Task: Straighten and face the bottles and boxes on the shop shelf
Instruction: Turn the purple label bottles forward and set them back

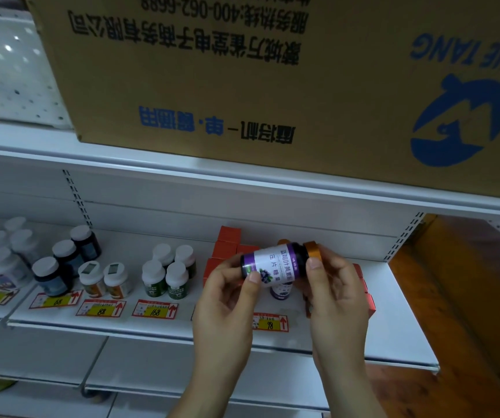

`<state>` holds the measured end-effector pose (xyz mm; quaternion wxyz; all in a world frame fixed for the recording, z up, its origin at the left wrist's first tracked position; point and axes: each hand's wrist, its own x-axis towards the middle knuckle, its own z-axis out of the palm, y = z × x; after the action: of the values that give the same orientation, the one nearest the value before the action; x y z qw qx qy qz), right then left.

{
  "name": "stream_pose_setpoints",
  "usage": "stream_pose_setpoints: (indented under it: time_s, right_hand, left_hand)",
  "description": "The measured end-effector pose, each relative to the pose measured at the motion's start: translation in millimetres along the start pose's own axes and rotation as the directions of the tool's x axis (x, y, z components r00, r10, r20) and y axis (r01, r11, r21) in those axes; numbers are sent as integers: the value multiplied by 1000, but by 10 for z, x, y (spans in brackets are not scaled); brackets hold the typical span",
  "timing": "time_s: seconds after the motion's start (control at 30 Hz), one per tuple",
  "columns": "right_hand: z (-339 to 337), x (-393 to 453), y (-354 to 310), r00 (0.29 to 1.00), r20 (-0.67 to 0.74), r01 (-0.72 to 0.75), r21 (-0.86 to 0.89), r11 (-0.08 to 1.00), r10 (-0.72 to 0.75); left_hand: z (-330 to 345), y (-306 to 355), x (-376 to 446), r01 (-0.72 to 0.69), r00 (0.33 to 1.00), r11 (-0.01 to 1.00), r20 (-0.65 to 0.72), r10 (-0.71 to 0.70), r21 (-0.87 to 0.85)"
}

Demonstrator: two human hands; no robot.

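Both my hands hold a purple-labelled bottle (276, 262) with an orange cap, lying sideways above the white shelf (182, 324), cap to the right. My left hand (227, 294) grips its base end, thumb on the label. My right hand (330, 285) grips the cap end. Below it stands another purple bottle (281, 290), partly hidden. Orange-red boxes (227, 245) are stacked behind my hands and more red boxes (364, 291) sit to the right. Green-labelled white-capped bottles (169, 274) stand left of the boxes.
Further left stand two small orange-labelled bottles (104, 279), dark bottles (65, 263) and a cluster of white bottles (1, 254). Price tags (155, 309) line the shelf front. A large cardboard carton (273, 79) fills the shelf above. A wooden surface (465, 291) lies right.
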<state>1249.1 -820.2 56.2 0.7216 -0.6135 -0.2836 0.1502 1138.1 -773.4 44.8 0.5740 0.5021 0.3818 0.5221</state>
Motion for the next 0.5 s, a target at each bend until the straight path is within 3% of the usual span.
stream_pose_setpoints:
  time_s: [0.13, 0.33, 0.5]
  right_hand:
    - [5, -17, 2, 999, 40, -19, 19, 1000, 18]
    - [35, -36, -30, 1000, -8, -17, 112, 994, 18]
    - [93, -100, -54, 999, -1, 39, 139, 990, -39]
  left_hand:
    - [-10, -35, 13, -6, 999, 999, -40, 8, 40]
    - [-59, -58, 89, 10, 999, 990, -48, -4, 138]
    - [-48, -128, 135, 178, 983, 974, 17, -182, 140]
